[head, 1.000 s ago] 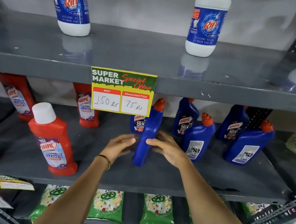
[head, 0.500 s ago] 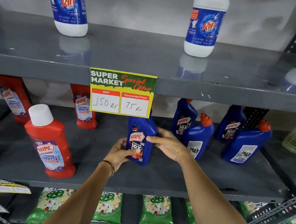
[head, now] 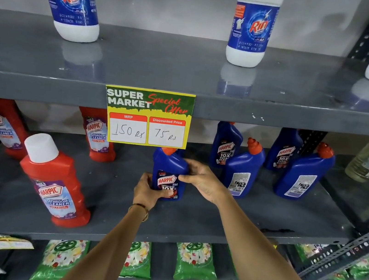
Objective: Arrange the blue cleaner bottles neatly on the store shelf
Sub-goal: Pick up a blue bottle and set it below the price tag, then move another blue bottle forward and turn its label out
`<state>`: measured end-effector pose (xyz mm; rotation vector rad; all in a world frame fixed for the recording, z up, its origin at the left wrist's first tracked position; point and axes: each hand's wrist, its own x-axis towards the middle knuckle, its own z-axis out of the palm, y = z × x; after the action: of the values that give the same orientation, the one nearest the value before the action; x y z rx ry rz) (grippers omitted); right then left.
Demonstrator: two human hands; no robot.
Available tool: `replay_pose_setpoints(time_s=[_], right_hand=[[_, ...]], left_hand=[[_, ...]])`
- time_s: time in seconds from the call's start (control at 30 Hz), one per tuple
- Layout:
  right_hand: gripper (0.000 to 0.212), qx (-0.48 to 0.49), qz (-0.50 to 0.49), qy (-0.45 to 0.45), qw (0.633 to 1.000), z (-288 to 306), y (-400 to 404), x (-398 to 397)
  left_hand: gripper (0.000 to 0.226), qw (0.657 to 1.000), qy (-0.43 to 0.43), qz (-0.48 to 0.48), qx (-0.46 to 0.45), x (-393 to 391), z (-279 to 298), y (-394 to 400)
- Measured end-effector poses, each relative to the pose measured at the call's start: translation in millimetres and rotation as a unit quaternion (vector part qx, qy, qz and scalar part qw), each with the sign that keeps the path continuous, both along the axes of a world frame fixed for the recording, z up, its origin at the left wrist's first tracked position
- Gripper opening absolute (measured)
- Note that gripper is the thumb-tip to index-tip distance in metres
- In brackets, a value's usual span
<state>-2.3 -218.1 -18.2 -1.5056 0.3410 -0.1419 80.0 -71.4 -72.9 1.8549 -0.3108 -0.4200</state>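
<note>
A blue Harpic cleaner bottle (head: 168,173) with a red cap stands upright on the middle grey shelf (head: 190,216), label facing me. My left hand (head: 146,190) grips its lower left side. My right hand (head: 201,179) holds its right side. Its cap is partly hidden behind the price tag. To the right stand several more blue bottles: two at the back with labels forward (head: 225,144) (head: 284,151), two in front turned with back labels showing (head: 242,171) (head: 304,173).
Red Harpic bathroom cleaner bottles (head: 56,182) stand on the left of the same shelf. A yellow and green offer tag (head: 147,115) hangs from the upper shelf, which carries white Rin bottles (head: 252,24). Green packets (head: 194,261) lie below. A slotted upright (head: 349,253) crosses at right.
The held blue bottle was turned from side-on until its front label faces me, and both hands have kept hold of it in the same spot on the shelf.
</note>
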Motion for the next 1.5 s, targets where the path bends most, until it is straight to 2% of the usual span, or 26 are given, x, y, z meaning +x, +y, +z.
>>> replay_pose_setpoints(time_s=[0.23, 0.37, 0.5, 0.67, 0.8, 0.93, 1.07, 1.17, 1.3, 1.4, 1.5], right_hand=[[0.055, -0.026, -0.069, 0.031, 0.997, -5, 6, -9], [0.060, -0.057, -0.182, 0.074, 0.979, -15, 5, -27], [0.050, -0.076, -0.292, 0.091, 0.949, -25, -1, -55], [0.036, -0.108, -0.388, 0.133, 0.905, -31, -23, -91], [0.041, -0.114, -0.426, 0.153, 0.884, -29, -57, -110], [0.052, -0.101, -0.384, 0.152, 0.905, -26, -101, -117], [0.058, -0.074, -0.253, 0.158, 0.951, -21, -134, -114], [0.055, -0.066, -0.153, 0.126, 0.978, -18, -149, -111], [0.053, -0.078, -0.096, 0.106, 0.987, -23, -157, -105], [0.044, -0.088, -0.106, 0.079, 0.987, -28, -160, -103], [0.035, -0.097, -0.072, 0.060, 0.991, -24, -164, -104]], left_hand=[[0.059, 1.000, -0.006, 0.016, 0.004, -10, -1, 4], [0.059, 0.996, 0.021, 0.092, -0.007, -31, -4, 10], [0.047, 0.991, 0.031, 0.126, -0.022, -60, -6, 2], [0.036, 0.999, 0.006, 0.042, -0.003, -90, -6, -26], [0.040, 1.000, -0.018, -0.012, -0.004, -100, -2, -61], [0.051, 0.999, -0.028, -0.035, 0.001, -101, 4, -108], [0.069, 0.998, -0.011, -0.067, 0.016, -87, 13, -145], [0.070, 0.994, -0.008, -0.108, 0.030, -77, 21, -161], [0.061, 0.991, -0.004, -0.125, 0.046, -76, 28, -165], [0.070, 0.992, -0.004, -0.121, 0.032, -78, 29, -164], [0.078, 0.991, -0.019, -0.129, 0.021, -79, 29, -161]])
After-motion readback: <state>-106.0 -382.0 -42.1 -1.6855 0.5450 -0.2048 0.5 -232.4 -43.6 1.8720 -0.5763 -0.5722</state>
